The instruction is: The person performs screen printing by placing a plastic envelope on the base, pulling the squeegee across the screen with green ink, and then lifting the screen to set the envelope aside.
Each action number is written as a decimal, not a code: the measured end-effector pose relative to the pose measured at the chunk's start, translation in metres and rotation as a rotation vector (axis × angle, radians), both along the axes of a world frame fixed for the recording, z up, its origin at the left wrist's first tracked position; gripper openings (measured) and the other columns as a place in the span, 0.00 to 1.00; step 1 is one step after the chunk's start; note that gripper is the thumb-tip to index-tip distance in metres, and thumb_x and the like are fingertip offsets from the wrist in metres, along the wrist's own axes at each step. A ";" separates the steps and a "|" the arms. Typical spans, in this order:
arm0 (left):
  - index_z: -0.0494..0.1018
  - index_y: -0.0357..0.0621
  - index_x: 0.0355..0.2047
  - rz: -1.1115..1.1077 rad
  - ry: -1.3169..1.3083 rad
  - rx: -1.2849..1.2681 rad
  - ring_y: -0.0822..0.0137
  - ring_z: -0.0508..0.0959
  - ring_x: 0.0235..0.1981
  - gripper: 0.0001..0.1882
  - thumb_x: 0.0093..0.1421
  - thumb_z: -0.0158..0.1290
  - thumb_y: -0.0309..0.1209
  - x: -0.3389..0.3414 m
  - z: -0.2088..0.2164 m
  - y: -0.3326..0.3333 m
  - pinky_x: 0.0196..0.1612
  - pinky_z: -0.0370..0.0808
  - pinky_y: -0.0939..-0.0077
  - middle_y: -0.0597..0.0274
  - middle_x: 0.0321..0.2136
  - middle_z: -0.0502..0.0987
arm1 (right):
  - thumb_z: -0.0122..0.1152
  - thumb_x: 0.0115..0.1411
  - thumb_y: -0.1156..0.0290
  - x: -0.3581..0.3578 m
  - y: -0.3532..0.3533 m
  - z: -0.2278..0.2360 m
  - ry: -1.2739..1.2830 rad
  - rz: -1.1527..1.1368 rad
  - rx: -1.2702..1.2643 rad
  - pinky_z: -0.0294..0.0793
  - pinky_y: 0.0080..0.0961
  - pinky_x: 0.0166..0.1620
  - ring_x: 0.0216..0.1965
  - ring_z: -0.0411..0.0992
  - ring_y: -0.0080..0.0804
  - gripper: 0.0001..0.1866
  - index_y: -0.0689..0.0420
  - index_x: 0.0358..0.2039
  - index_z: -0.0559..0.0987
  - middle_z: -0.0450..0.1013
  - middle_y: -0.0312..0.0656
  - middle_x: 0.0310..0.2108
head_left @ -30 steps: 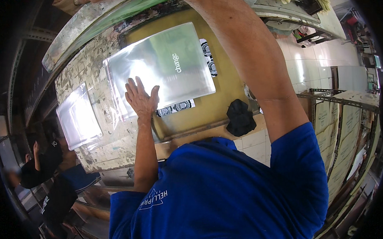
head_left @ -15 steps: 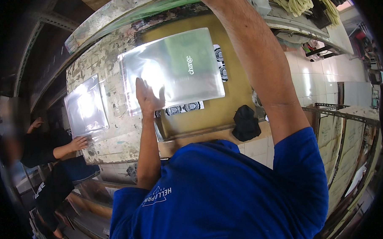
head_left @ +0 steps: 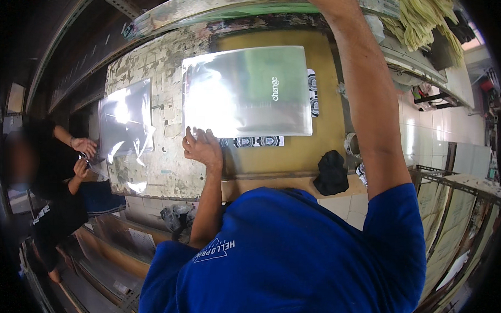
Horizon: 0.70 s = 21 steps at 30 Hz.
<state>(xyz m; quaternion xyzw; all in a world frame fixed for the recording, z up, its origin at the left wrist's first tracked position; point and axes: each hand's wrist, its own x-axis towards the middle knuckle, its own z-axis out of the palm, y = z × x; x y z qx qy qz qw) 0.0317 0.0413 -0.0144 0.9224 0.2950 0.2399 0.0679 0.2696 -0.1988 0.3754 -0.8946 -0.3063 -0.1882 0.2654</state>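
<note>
Upon the paint-flaked worktable [head_left: 167, 132], we are listing one clear plastic sleeve [head_left: 232, 102], white-lettered, lying flat, partly over a yellow-brown panel [head_left: 262, 162]. Black-and-white printed strips [head_left: 260, 141] are projecting beyond its near and right edges, perhaps serving as placing guides. Left hand [head_left: 205, 151]: fingers standing apart, half-bent, resting at the sleeve's near left corner, presumably steadying the film. Right forearm [head_left: 370, 97]: leading past the upper edge; the right hand is lying out of view, its grip untellable. Further clear film [head_left: 128, 122] is lying leftward, near a co-worker's hands [head_left: 84, 146], seemingly placed within their reach.
</note>
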 end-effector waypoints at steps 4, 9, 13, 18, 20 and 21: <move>0.83 0.37 0.36 -0.052 -0.252 -0.099 0.53 0.73 0.51 0.12 0.59 0.58 0.33 0.016 0.015 -0.003 0.51 0.66 0.53 0.55 0.54 0.76 | 0.67 0.52 0.50 -0.002 0.000 0.009 0.140 0.001 -0.016 0.78 0.37 0.38 0.29 0.79 0.43 0.24 0.64 0.29 0.85 0.80 0.51 0.24; 0.82 0.33 0.37 -0.119 -0.634 -0.569 0.57 0.80 0.40 0.08 0.60 0.59 0.26 0.045 0.063 -0.006 0.37 0.76 0.69 0.49 0.45 0.81 | 0.67 0.52 0.50 -0.002 0.011 0.006 0.086 -0.039 -0.020 0.77 0.35 0.37 0.28 0.78 0.43 0.25 0.65 0.31 0.85 0.80 0.50 0.24; 0.80 0.30 0.45 0.008 -0.661 -0.947 0.68 0.80 0.36 0.13 0.63 0.58 0.28 0.056 0.100 0.013 0.36 0.77 0.75 0.54 0.37 0.83 | 0.70 0.51 0.50 0.016 0.007 -0.013 -0.182 -0.050 -0.003 0.77 0.38 0.41 0.35 0.79 0.49 0.23 0.59 0.36 0.85 0.81 0.53 0.31; 0.77 0.34 0.49 0.153 -0.917 -1.207 0.62 0.82 0.44 0.16 0.66 0.58 0.32 0.041 0.129 0.080 0.32 0.84 0.68 0.54 0.42 0.82 | 0.69 0.54 0.54 0.018 0.006 -0.015 -0.073 -0.003 0.026 0.76 0.38 0.45 0.41 0.79 0.52 0.25 0.59 0.46 0.83 0.80 0.56 0.38; 0.77 0.35 0.50 0.177 -0.996 -1.205 0.60 0.82 0.46 0.16 0.66 0.57 0.31 0.024 0.117 0.125 0.32 0.86 0.65 0.53 0.45 0.81 | 0.70 0.54 0.57 0.019 0.003 -0.013 -0.017 -0.024 -0.021 0.76 0.38 0.46 0.41 0.79 0.52 0.26 0.61 0.49 0.82 0.80 0.56 0.39; 0.77 0.36 0.50 0.211 -0.998 -1.156 0.61 0.82 0.46 0.15 0.66 0.57 0.32 0.015 0.112 0.147 0.31 0.85 0.67 0.54 0.44 0.81 | 0.70 0.54 0.58 0.015 0.005 -0.011 -0.044 -0.023 -0.030 0.75 0.37 0.45 0.40 0.79 0.51 0.26 0.60 0.49 0.82 0.80 0.55 0.39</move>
